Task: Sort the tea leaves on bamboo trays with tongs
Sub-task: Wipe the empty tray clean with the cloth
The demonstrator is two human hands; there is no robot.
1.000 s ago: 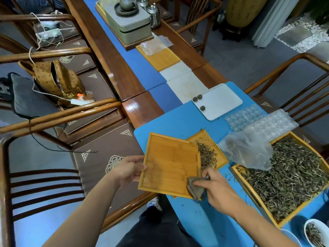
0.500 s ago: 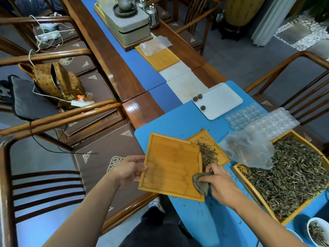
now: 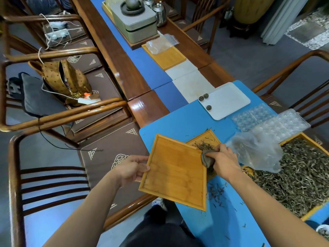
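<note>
My left hand (image 3: 132, 167) grips the left rim of an empty bamboo tray (image 3: 175, 172), held tilted over the table's near-left edge. My right hand (image 3: 222, 162) pinches a small grey cloth (image 3: 206, 159) against that tray's right rim. Behind it lies a smaller bamboo tray (image 3: 210, 138) with a thin pile of tea leaves (image 3: 204, 146). A big bamboo tray (image 3: 309, 215) full of tea leaves (image 3: 302, 175) sits at the right. Loose leaves (image 3: 216, 192) lie scattered on the blue mat below the cloth. No tongs are visible.
A crumpled clear plastic bag (image 3: 256, 152) rests on the big tray's corner. Clear blister moulds (image 3: 272, 122) and a white tray (image 3: 225, 100) with three tea balls lie further back. Wooden chairs (image 3: 58, 120) stand at the left, a yellow tray (image 3: 166, 57) and tea set beyond.
My right hand has slid the grey cloth up along the empty tray's right rim, from its lower corner toward the upper part. More loose leaves now lie on the mat below.
</note>
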